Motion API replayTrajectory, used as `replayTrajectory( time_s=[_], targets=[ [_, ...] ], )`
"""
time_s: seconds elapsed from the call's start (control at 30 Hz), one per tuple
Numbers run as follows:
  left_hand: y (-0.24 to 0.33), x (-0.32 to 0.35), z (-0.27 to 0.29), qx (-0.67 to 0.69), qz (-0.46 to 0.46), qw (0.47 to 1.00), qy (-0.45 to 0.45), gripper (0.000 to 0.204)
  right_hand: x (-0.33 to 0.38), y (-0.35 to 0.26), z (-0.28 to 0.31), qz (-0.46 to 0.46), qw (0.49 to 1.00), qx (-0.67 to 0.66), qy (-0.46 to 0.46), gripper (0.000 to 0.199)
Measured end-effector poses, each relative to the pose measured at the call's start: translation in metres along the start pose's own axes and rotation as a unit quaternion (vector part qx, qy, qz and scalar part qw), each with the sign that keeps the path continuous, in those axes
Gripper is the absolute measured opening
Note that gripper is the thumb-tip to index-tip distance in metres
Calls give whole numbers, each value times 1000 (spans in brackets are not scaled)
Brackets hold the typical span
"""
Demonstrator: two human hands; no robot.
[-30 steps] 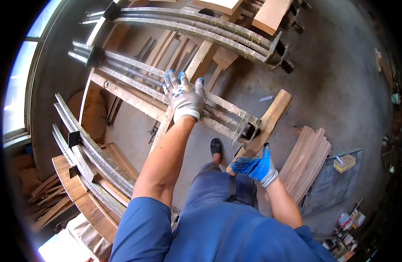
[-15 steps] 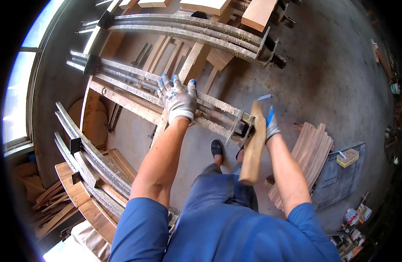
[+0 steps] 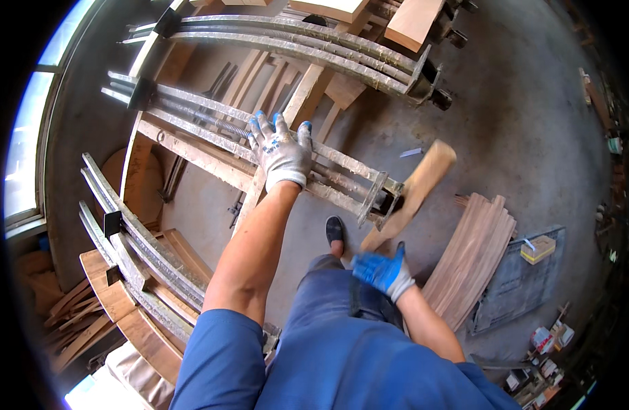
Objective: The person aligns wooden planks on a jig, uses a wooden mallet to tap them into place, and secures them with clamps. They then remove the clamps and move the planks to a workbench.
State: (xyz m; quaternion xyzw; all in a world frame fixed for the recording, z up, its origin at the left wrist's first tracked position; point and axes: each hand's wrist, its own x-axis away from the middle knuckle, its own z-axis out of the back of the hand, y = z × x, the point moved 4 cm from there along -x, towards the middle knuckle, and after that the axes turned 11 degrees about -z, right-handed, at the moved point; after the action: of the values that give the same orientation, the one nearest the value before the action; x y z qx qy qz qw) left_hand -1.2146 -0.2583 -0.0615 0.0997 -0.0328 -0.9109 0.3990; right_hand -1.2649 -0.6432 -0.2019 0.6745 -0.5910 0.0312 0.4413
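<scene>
My left hand [image 3: 282, 152], in a grey glove with blue fingertips, lies across the metal rails of a long bar clamp [image 3: 198, 134] with a threaded screw, its fingers spread. At the clamp's right end a wooden bar [image 3: 418, 183] sits slanted, its upper end pointing to the far right. My right hand [image 3: 384, 272], blue glove side showing and partly blurred, is just below the bar's near end. Its thumb stands apart from the fingers and it holds nothing. Whether it touches the bar I cannot tell.
Another bar clamp [image 3: 294, 42] lies beyond, with pale boards [image 3: 415, 22] behind it. More clamp rails [image 3: 133, 232] stand at left over a curved wooden board [image 3: 147, 345]. Right, a stack of wood strips [image 3: 471, 253] lies beside a grey panel [image 3: 523, 287] bearing a yellow box [image 3: 538, 250].
The wooden bar has turned, its upper end swinging right and its lower end left. My right hand has moved from beside its upper part down and left. My left hand stays on the clamp.
</scene>
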Motion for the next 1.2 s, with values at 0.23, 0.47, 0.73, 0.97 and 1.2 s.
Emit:
replayTrajectory(
  time_s=[0.23, 0.47, 0.73, 0.97, 1.2],
  targets=[
    [12, -10, -1, -2, -23, 1000, 7, 71, 10, -233, -150, 304, 920, 247, -19, 97],
    [0, -2, -3, -7, 1, 1000, 7, 72, 87, -5, -159, 102, 807, 575, -89, 88],
    [1, -3, 1, -8, -5, 1000, 8, 70, -4, -134, -124, 304, 916, 257, 58, 85],
    [-2, -4, 0, -2, 6, 1000, 4, 72, 92, -136, -293, 330, 851, 407, -48, 88],
    [6, -4, 1, 2, -2, 1000, 1, 72, 41, 17, -78, -65, 963, 257, 52, 103]
  ],
)
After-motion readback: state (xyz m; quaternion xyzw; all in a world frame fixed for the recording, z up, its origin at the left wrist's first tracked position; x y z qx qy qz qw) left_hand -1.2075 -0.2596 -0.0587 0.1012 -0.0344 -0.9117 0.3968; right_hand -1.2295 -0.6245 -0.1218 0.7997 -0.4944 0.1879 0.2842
